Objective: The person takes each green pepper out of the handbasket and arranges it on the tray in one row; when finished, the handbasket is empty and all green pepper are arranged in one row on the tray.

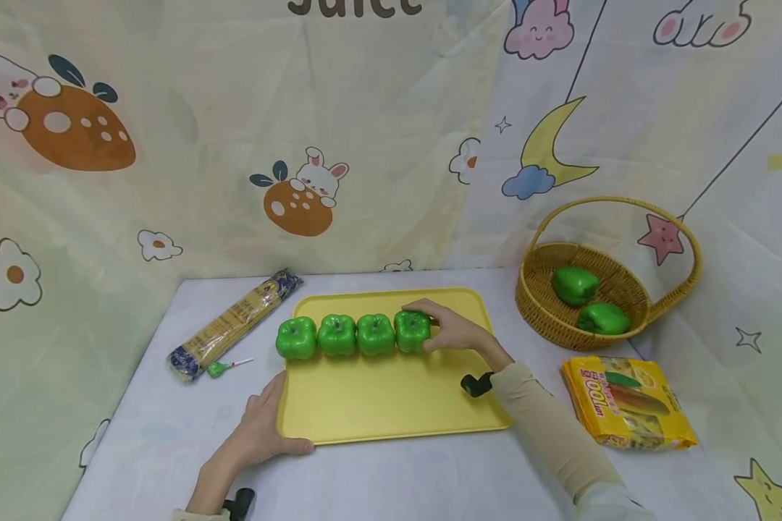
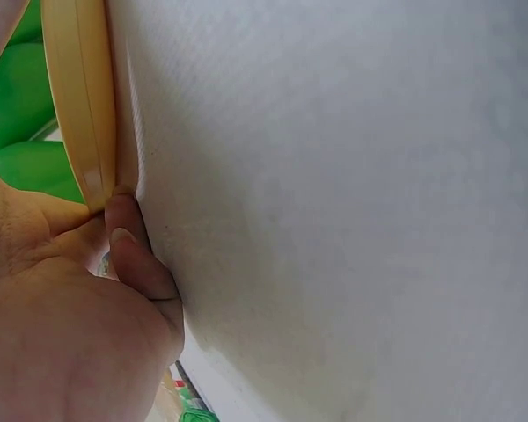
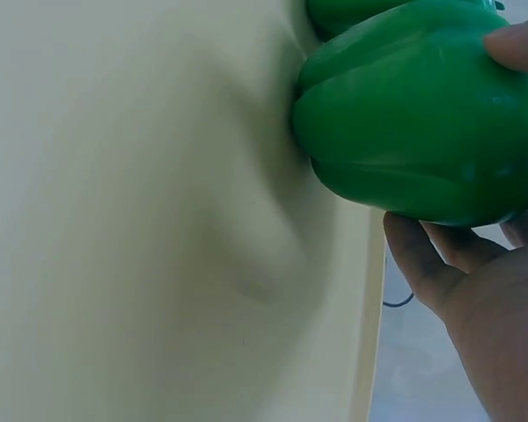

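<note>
Several green bell peppers stand in a row along the far part of a yellow tray (image 1: pixel 391 398). My right hand (image 1: pixel 456 329) grips the rightmost bell pepper (image 1: pixel 411 331), its thumb on one side and fingers on the other. In the right wrist view, that bell pepper (image 3: pixel 422 114) sits close against its neighbour. The leftmost bell pepper (image 1: pixel 296 338) overlaps the tray's left rim in the head view. My left hand (image 1: pixel 259 427) holds the tray's near-left corner, thumb at the front edge and fingers along the left side. In the left wrist view, bent fingers (image 2: pixel 141 264) meet the tray's rim (image 2: pixel 84 105).
A wicker basket (image 1: pixel 541 318) with two green bell peppers stands at the back right. In front of it lies a yellow snack packet (image 1: pixel 628 401). To the tray's left are a long pack of noodles (image 1: pixel 234 325) and a green lollipop (image 1: pixel 218 369). A printed cloth hangs behind.
</note>
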Demonstrator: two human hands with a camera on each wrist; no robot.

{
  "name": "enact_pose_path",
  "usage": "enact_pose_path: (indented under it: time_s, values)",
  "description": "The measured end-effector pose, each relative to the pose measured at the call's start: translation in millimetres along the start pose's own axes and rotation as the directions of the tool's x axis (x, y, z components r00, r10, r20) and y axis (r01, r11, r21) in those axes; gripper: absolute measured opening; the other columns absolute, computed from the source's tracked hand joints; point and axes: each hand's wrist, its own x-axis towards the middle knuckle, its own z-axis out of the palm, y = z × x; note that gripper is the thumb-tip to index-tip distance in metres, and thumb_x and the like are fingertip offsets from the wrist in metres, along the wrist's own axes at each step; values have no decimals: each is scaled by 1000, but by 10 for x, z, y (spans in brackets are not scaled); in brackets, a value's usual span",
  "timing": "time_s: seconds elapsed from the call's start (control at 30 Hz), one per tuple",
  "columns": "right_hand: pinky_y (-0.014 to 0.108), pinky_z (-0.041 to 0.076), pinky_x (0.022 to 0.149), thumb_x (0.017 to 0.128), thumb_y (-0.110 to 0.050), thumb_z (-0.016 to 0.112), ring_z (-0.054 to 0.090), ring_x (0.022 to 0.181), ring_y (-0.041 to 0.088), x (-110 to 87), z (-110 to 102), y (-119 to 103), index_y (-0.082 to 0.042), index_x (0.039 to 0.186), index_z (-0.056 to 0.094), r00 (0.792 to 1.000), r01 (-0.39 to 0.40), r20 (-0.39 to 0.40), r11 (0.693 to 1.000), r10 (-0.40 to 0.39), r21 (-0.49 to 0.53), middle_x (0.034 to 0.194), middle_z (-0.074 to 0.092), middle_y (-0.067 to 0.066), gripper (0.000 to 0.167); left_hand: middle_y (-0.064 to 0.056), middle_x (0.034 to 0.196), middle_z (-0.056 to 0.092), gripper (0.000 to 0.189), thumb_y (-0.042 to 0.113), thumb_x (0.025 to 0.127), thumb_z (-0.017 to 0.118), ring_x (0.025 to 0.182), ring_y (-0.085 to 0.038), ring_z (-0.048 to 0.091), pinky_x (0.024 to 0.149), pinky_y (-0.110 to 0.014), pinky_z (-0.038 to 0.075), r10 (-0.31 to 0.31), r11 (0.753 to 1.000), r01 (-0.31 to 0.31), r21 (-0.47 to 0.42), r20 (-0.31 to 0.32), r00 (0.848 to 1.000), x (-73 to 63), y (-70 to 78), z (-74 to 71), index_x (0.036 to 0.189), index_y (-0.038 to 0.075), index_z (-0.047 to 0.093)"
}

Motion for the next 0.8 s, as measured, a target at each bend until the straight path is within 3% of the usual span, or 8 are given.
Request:
enact_pose_path:
  time_s: [0.27,0.8]
  values:
    - [56,40,112,81,-9,75,50,128,32,-17,-4,-7,-9,153,39,1000,12,-4,1000,-12,-3,154,39,17,80,-12,167,25,151,73,50,87,119,-23,41,95,-40,38,13,1000,-13,-6,-7,1000,14,-13,22,163,17,4]
    - [58,41,111,82,-18,80,51,128,33,-9,6,20,-7,151,41,999,-11,-37,1000,10,-20,152,42,17,80,-11,167,24,151,74,50,86,116,-22,40,93,-38,38,11,1000,-11,3,-3,1000,13,-14,18,163,19,2]
